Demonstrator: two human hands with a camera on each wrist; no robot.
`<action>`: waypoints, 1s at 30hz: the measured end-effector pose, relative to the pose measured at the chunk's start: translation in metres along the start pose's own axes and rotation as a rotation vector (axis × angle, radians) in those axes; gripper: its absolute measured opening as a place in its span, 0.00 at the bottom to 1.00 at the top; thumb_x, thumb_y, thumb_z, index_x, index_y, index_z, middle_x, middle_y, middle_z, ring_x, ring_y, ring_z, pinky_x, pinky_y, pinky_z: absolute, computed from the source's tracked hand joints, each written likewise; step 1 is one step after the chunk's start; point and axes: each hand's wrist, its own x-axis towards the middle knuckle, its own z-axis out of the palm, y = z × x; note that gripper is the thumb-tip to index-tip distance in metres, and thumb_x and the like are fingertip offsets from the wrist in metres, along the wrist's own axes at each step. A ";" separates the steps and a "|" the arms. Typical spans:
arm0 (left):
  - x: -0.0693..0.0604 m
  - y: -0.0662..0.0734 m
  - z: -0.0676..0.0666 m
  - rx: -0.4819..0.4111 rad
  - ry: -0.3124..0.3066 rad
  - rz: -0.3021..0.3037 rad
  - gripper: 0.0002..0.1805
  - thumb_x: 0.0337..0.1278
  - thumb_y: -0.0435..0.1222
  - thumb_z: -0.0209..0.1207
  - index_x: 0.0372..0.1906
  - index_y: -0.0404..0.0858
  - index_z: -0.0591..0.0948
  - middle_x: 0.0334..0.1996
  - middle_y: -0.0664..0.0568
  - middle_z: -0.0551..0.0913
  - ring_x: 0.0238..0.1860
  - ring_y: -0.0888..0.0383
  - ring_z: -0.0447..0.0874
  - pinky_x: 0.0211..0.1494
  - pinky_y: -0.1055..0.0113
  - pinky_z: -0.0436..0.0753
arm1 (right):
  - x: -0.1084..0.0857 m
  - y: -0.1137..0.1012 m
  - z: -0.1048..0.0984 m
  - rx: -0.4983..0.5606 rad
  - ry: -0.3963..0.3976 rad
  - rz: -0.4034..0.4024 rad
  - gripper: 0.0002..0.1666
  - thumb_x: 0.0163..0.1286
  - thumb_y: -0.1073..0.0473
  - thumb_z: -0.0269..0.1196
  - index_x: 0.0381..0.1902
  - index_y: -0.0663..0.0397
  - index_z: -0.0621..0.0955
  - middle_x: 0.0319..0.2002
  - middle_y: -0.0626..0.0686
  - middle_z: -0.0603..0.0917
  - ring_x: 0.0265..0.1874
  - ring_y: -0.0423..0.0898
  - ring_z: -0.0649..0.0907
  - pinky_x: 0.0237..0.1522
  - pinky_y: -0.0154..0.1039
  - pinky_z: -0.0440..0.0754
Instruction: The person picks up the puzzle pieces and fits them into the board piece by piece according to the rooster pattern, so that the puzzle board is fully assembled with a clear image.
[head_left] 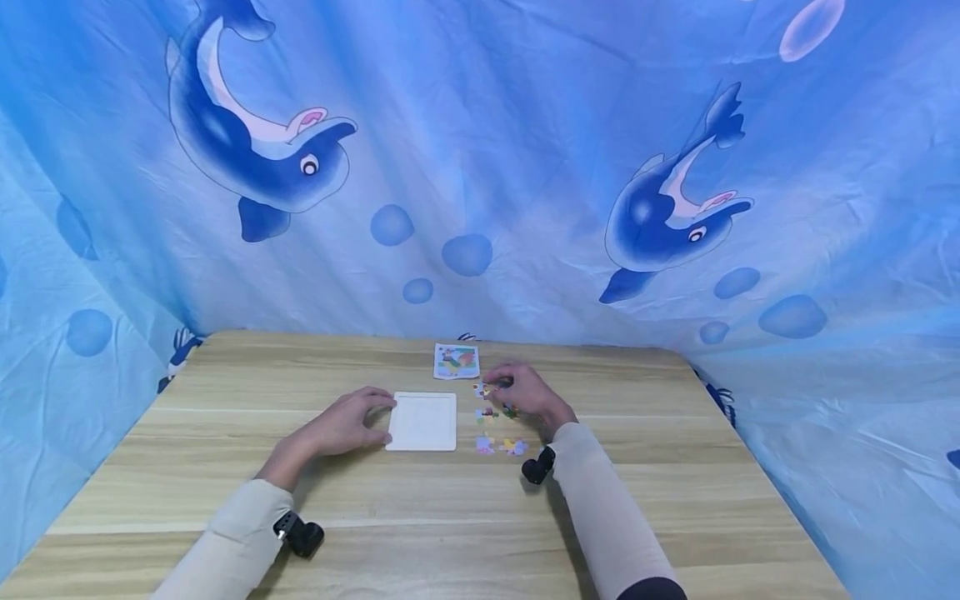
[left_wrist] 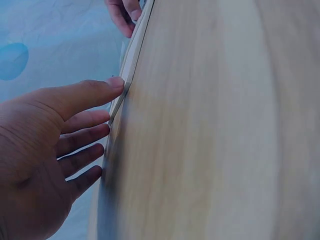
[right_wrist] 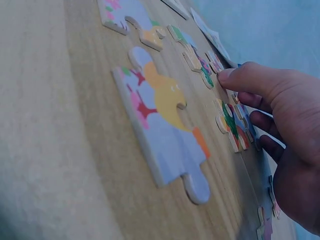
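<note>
A white square puzzle frame (head_left: 422, 422) lies flat on the table. Along its left edge, the thumb and fingertips of my left hand (head_left: 347, 423) touch it, fingers fairly straight; the left wrist view shows the thumb at the frame's corner. My right hand (head_left: 528, 390) reaches over a group of jigsaw pieces to the frame's right. Its thumb tip meets a small jigsaw piece (head_left: 482, 390) at the far end of the group. The index finger is hidden behind the thumb, so a pinch is unclear. Nearest the right wrist camera lies a lilac jigsaw piece with a yellow shape (right_wrist: 170, 107).
A printed picture card (head_left: 456, 362) lies behind the frame, near the table's back edge. Other jigsaw pieces (right_wrist: 232, 125) lie under and beside my right hand. A blue dolphin-print curtain (head_left: 480, 167) hangs behind the wooden table (head_left: 420, 525).
</note>
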 end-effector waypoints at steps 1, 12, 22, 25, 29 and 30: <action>0.001 -0.001 0.001 0.000 0.004 0.003 0.32 0.57 0.41 0.72 0.65 0.32 0.79 0.65 0.38 0.78 0.68 0.36 0.75 0.72 0.39 0.74 | 0.000 0.000 0.000 -0.002 0.001 -0.001 0.16 0.68 0.57 0.69 0.53 0.41 0.88 0.64 0.50 0.81 0.63 0.53 0.79 0.66 0.53 0.80; 0.006 0.003 0.011 -0.032 0.033 0.016 0.31 0.58 0.42 0.71 0.64 0.33 0.80 0.65 0.40 0.79 0.69 0.36 0.75 0.72 0.38 0.73 | -0.005 -0.005 -0.001 0.030 0.027 0.007 0.14 0.65 0.55 0.71 0.49 0.43 0.88 0.59 0.50 0.81 0.55 0.50 0.81 0.60 0.49 0.82; 0.006 0.002 0.019 -0.034 0.071 0.034 0.30 0.57 0.43 0.71 0.63 0.33 0.81 0.64 0.40 0.80 0.68 0.36 0.76 0.71 0.37 0.73 | -0.003 -0.031 0.023 0.039 0.004 -0.130 0.13 0.69 0.55 0.69 0.50 0.47 0.88 0.56 0.51 0.83 0.54 0.48 0.84 0.55 0.44 0.86; 0.006 0.003 0.019 -0.036 0.071 0.021 0.30 0.57 0.43 0.71 0.63 0.33 0.81 0.65 0.40 0.79 0.68 0.36 0.76 0.71 0.36 0.73 | 0.000 -0.041 0.035 0.042 -0.007 -0.147 0.12 0.69 0.54 0.69 0.49 0.46 0.88 0.59 0.52 0.83 0.59 0.51 0.84 0.58 0.46 0.85; 0.007 0.003 0.018 -0.050 0.063 -0.001 0.31 0.57 0.43 0.71 0.64 0.34 0.81 0.65 0.40 0.79 0.69 0.37 0.75 0.73 0.37 0.71 | 0.007 -0.051 0.052 0.027 -0.009 -0.133 0.13 0.67 0.53 0.71 0.49 0.44 0.89 0.57 0.50 0.85 0.61 0.51 0.83 0.62 0.48 0.83; 0.007 0.003 0.017 -0.052 0.061 -0.004 0.31 0.57 0.43 0.71 0.64 0.34 0.81 0.66 0.40 0.79 0.69 0.37 0.74 0.73 0.37 0.71 | 0.009 -0.052 0.056 0.017 -0.003 -0.127 0.13 0.66 0.53 0.71 0.48 0.44 0.89 0.56 0.49 0.86 0.61 0.50 0.82 0.63 0.47 0.82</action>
